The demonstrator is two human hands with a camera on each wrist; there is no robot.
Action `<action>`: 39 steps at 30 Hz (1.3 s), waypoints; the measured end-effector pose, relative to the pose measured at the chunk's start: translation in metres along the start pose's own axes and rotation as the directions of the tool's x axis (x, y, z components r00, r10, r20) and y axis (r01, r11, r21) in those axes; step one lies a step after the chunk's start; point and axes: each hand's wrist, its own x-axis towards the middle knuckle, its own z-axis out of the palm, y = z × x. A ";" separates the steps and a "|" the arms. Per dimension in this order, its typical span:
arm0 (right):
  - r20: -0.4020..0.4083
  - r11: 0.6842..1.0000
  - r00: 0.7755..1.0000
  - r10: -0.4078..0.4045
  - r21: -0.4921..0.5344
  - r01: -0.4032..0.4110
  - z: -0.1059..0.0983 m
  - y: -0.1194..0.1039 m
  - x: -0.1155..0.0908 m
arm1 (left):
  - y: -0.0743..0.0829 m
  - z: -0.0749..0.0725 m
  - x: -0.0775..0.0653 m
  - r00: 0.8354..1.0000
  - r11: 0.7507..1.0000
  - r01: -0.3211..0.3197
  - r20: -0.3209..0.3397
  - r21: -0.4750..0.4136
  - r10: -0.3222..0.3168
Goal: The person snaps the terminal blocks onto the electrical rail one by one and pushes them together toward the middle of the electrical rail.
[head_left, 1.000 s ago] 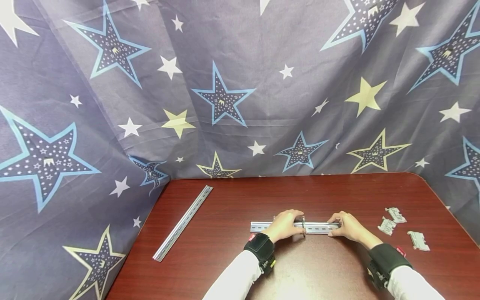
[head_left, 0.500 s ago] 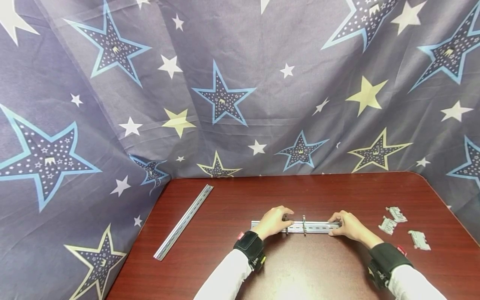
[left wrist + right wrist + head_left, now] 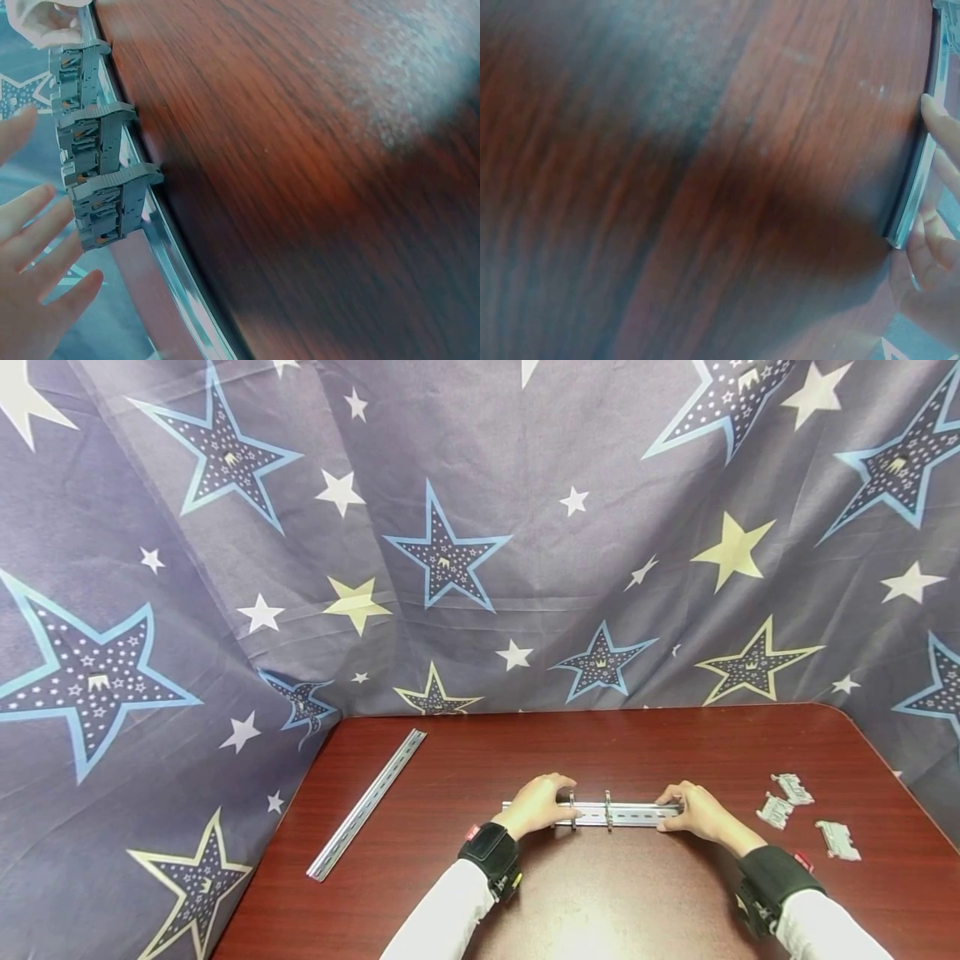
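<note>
Left hand point(image 3: 536, 806): fingers point(image 3: 75, 294) spread and roughly straight, closed round nothing, beside the nearest of three clipped terminal blocks point(image 3: 112, 202); contact cannot be told. Right hand point(image 3: 701, 814): thumb and fingers pinch the right end of the slotted DIN rail point(image 3: 641, 815) across its two long edges.

Rail lies on the tabletop point(image 3: 450, 777) between the hands, slots up, long axis left to right, nearly parallel to the far edge. Blocks stand upright, crosswise to it.

Risks (judged): an uneven push by the left hand could tilt a block or unseat one foot; a slack right-hand pinch could let the rail slide or swivel.

Farther out: three loose terminal blocks point(image 3: 837, 841) to the right; second DIN rail point(image 3: 366, 806) at left, diagonal, far end leaning right.
</note>
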 end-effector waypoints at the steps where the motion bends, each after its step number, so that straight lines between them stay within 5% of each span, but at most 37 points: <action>1: 0.001 1.000 1.000 0.000 -0.002 0.000 0.000 0.000 0.000 | -0.001 0.000 0.000 1.000 1.000 -0.004 0.004 0.007 0.004; 12: 0.013 1.000 1.000 0.014 0.006 -0.014 0.000 0.001 0.001 | -0.003 0.005 0.000 0.999 0.999 -0.012 0.051 0.041 0.010; 39: 0.001 1.000 1.000 0.006 0.001 -0.006 0.000 0.002 0.001 | 0.004 0.012 0.007 1.000 1.000 -0.014 0.004 -0.020 0.014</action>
